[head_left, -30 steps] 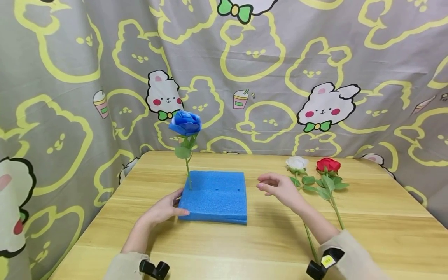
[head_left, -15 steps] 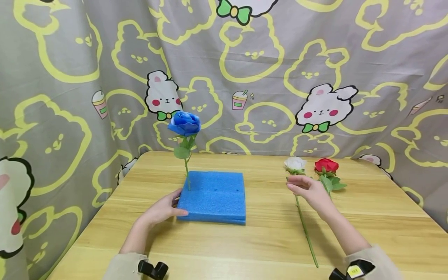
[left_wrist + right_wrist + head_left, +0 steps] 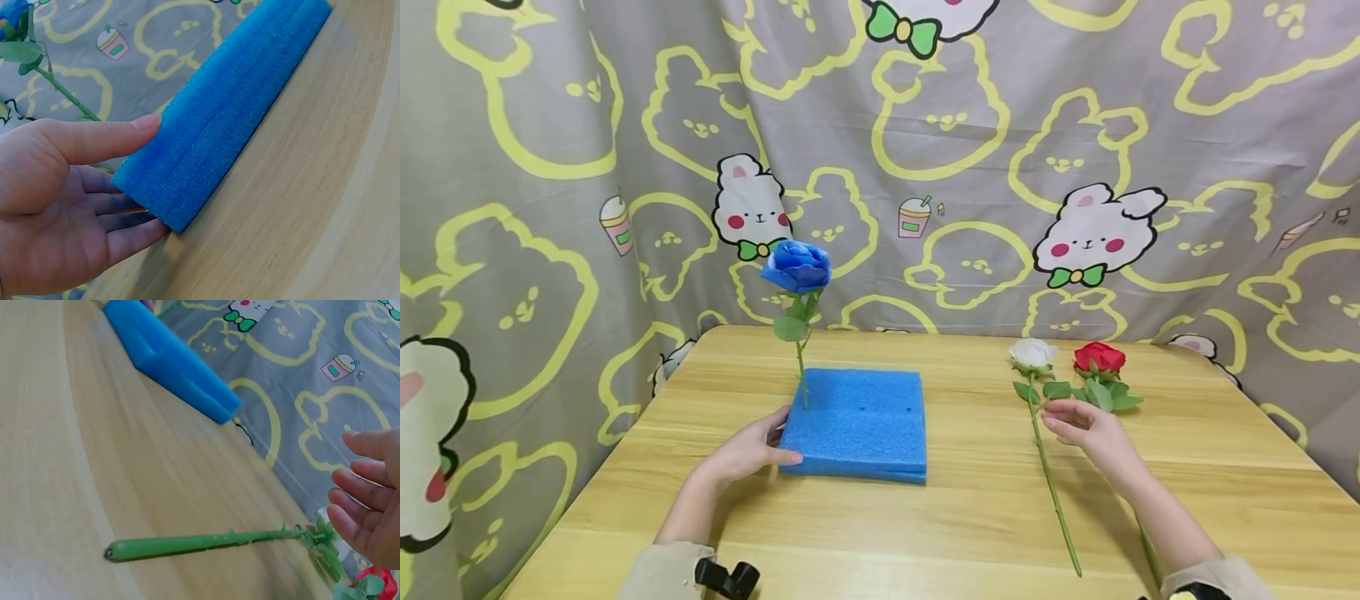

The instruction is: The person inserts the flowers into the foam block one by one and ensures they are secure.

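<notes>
A blue foam block (image 3: pixel 857 429) lies on the table, with a blue rose (image 3: pixel 797 268) standing upright near its left edge. My left hand (image 3: pixel 748 450) holds the block's left side; in the left wrist view the thumb (image 3: pixel 140 124) rests on the upper edge and the fingers lie at the lower corner. To the right lies a white rose (image 3: pixel 1033 356), its green stem (image 3: pixel 206 542) pointing toward me. Beside that stem hovers my right hand (image 3: pixel 1090 429), fingers loosely bent and holding nothing. Beyond it is a red rose (image 3: pixel 1100 358), its stem partly hidden by the forearm.
The wooden table (image 3: pixel 760 533) carries the block and roses. A grey curtain (image 3: pixel 955 167) with yellow cartoon outlines hangs behind it. Two small dark holes show in the top of the foam, right of the blue rose's stem.
My right hand has moved right from beside the foam block, passing over the white rose's stem, then slightly nearer to me. The left hand and block have stayed in place.
</notes>
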`<state>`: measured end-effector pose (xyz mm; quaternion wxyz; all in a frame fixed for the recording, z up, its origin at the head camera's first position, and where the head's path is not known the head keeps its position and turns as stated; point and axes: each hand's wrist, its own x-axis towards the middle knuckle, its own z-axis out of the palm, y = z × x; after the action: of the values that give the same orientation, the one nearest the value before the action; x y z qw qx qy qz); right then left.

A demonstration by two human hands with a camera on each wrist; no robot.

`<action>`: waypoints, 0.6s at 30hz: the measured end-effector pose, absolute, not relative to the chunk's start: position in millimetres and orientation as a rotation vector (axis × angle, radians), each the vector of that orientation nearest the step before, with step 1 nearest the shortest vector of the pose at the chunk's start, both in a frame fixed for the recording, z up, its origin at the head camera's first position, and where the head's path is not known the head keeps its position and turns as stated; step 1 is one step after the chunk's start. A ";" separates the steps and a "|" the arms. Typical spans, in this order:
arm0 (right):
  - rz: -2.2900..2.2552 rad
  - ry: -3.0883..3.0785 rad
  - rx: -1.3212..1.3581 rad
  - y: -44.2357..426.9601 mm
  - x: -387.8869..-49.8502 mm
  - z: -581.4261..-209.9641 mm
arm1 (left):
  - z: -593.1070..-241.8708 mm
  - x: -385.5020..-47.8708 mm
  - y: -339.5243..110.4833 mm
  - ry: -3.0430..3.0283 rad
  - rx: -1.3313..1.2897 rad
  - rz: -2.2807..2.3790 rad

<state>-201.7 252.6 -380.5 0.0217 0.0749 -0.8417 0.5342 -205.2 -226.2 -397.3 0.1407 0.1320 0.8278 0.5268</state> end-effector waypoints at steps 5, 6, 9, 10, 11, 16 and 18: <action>1.647 -2.665 0.161 258.5 -200.7 -386.5 | -398.7 -205.8 -227.1 2.384 0.389 1.523; 1.639 -2.679 0.145 259.3 -200.4 -387.3 | -398.7 -205.8 -227.1 2.385 0.393 1.522; 1.628 -2.712 0.103 260.9 -200.0 -390.2 | -398.8 -205.8 -227.3 2.383 0.397 1.522; 1.639 -2.719 0.090 261.2 -199.9 -391.4 | -398.7 -205.8 -227.3 2.383 0.398 1.522; 1.655 -2.727 0.082 261.6 -199.9 -393.0 | -398.7 -205.7 -227.3 2.384 0.400 1.521; 1.743 -2.767 0.059 263.6 -200.2 -401.8 | -398.3 -205.5 -227.0 2.387 0.388 1.518; 1.749 -2.784 0.063 264.2 -200.0 -404.5 | -398.0 -205.4 -226.8 2.390 0.383 1.518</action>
<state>-200.0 264.2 -404.5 -0.0732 0.0191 -0.8444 0.5304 -205.4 -226.8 -398.0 0.1418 0.1327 0.8280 0.5259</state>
